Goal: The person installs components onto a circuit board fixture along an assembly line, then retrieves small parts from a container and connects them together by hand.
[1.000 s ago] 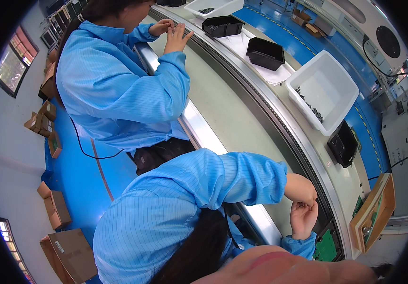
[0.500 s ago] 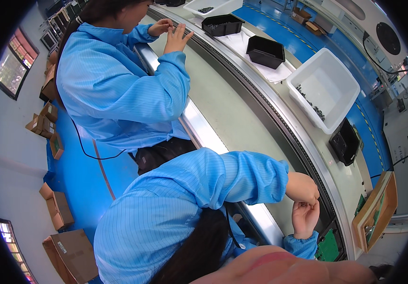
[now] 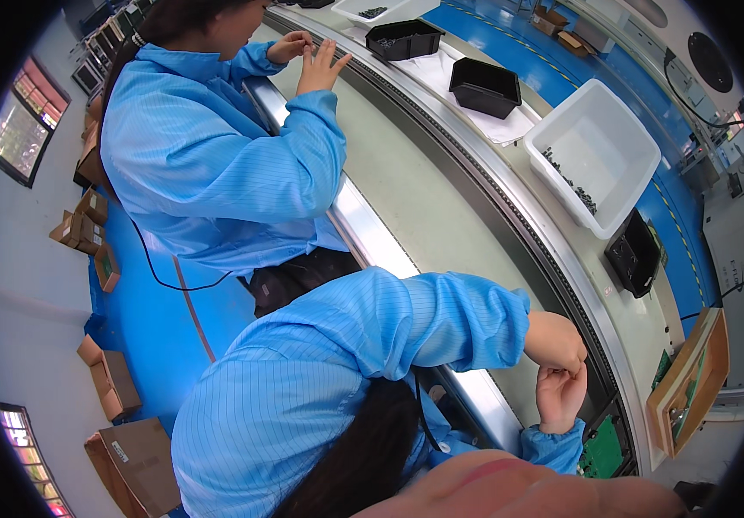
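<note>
My left hand [image 3: 553, 338] is bent down over the conveyor, fingers closed and pressed against those of my right hand [image 3: 559, 399]. Both hands meet at the fingertips; whatever they pinch is hidden or too small to make out. My right hand is curled, palm partly showing. Close beside the right sleeve, a green circuit board [image 3: 601, 449] lies at the conveyor's edge. The pale conveyor belt [image 3: 441, 220] runs past beneath my hands.
Beyond the rail stand a white bin [image 3: 601, 151] with small dark parts, a black tray [image 3: 633, 255], another black tray [image 3: 486, 89] and a wooden frame [image 3: 691, 380]. A co-worker in a blue smock [image 3: 216, 155] works to my left, both hands raised over the belt.
The view has shifted slightly. My hands stay together at the fingertips in nearly the same pose.
</note>
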A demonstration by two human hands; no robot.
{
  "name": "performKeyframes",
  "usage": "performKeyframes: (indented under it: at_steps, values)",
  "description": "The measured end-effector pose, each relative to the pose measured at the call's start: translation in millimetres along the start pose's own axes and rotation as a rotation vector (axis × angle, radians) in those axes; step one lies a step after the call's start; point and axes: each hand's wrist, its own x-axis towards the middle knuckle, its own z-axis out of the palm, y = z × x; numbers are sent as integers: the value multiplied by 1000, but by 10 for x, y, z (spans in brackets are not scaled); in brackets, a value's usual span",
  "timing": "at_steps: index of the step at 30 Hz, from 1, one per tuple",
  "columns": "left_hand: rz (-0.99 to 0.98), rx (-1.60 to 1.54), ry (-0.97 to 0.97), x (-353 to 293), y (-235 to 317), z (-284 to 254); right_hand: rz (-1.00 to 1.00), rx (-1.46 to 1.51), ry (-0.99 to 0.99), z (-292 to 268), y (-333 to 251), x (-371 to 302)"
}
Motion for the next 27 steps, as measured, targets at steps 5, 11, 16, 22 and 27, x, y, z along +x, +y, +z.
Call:
performKeyframes:
  at_steps: [5,11,16,22,27]
  values:
    - [15,5,15,-15,-9,-13,4,-28,57,-36,-25,25]
    - [59,18,30,-7,-8,-6,30,-1,-66,-185,-57,68]
    - [64,11,54,-6,-9,11,49,21,-97,-163,-40,67]
    - [62,7,48,-5,-9,5,33,21,-77,-116,-31,49]
    - [41,-1,17,-15,2,-31,28,11,-57,-119,-31,56]
